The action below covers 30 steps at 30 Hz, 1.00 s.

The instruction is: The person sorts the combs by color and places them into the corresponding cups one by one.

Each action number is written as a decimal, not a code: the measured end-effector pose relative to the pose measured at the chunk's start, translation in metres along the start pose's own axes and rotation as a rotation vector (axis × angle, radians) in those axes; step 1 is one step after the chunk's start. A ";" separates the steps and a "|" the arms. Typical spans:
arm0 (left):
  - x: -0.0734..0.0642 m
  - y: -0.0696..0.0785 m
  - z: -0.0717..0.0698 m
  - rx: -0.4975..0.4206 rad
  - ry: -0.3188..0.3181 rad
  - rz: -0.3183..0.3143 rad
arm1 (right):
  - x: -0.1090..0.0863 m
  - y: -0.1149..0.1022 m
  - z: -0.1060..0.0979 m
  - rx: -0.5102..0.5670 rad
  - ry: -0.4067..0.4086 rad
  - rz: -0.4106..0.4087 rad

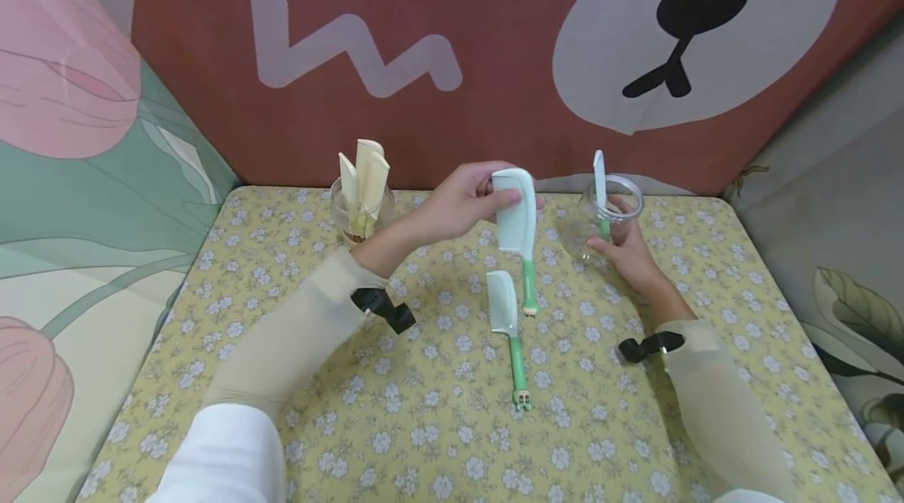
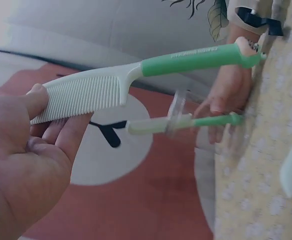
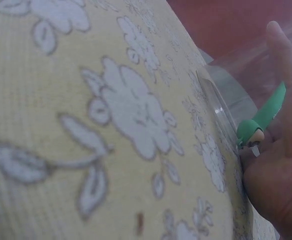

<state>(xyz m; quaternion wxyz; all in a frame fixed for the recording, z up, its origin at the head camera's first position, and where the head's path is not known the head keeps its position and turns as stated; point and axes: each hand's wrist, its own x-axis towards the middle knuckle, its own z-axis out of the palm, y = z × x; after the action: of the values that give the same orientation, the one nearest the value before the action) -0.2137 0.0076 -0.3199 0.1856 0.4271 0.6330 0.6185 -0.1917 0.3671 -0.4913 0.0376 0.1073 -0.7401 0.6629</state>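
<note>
My left hand (image 1: 455, 205) pinches a pale comb (image 1: 519, 230) by its toothed head, thumb on the near face. Its green handle (image 2: 191, 60) points down in the head view, free of the fingers. A second comb (image 1: 504, 303) of the same kind lies on the table just below, its small figure end towards me. On the right, my right hand (image 1: 632, 256) holds a clear round glass jar (image 1: 575, 235) from its right side. Inside that jar a third green-handled comb (image 1: 599, 177) stands head up; its handle end (image 3: 256, 131) is low in the jar.
Another glass jar (image 1: 337, 209) stands at the back left, with several cream-coloured combs (image 1: 370, 177) upright in it. A yellow flowered cloth (image 1: 424, 440) covers the table. Behind the back edge hangs a reddish-brown printed curtain (image 1: 508, 95).
</note>
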 end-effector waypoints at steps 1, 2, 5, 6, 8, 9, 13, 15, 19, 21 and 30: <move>0.004 0.004 0.001 -0.002 -0.003 0.011 | 0.000 0.000 0.000 -0.001 0.003 0.003; 0.008 0.007 0.002 0.006 -0.003 0.022 | 0.000 0.000 0.000 0.000 0.004 0.005; 0.019 0.018 0.005 0.030 -0.012 0.055 | 0.000 0.000 0.000 -0.001 0.009 0.006; 0.023 0.021 0.006 0.038 -0.014 0.063 | 0.001 0.000 0.001 -0.001 0.011 0.006; 0.030 0.027 0.007 0.065 -0.017 0.082 | 0.001 -0.001 0.001 -0.007 0.013 0.003; 0.034 0.030 0.008 0.070 -0.018 0.088 | 0.002 -0.001 0.001 -0.010 0.016 0.002; 0.048 0.039 0.009 0.114 0.004 0.101 | 0.002 -0.001 0.001 -0.009 0.019 0.004; 0.054 0.041 0.010 0.105 0.012 0.101 | 0.002 -0.001 0.001 -0.012 0.018 0.014; 0.066 0.045 0.013 0.055 0.021 0.098 | 0.000 0.000 0.001 -0.017 0.022 0.020; 0.072 0.046 0.014 0.040 0.038 0.083 | 0.000 0.001 0.001 -0.002 0.021 0.009; 0.104 0.050 0.021 0.115 0.117 0.027 | -0.001 -0.001 0.002 -0.010 0.032 0.040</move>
<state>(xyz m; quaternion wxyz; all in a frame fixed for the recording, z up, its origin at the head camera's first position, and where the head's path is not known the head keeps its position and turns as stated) -0.2410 0.0941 -0.2457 0.1151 0.4087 0.6715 0.6073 -0.1908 0.3652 -0.4910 0.0366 0.0815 -0.7447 0.6614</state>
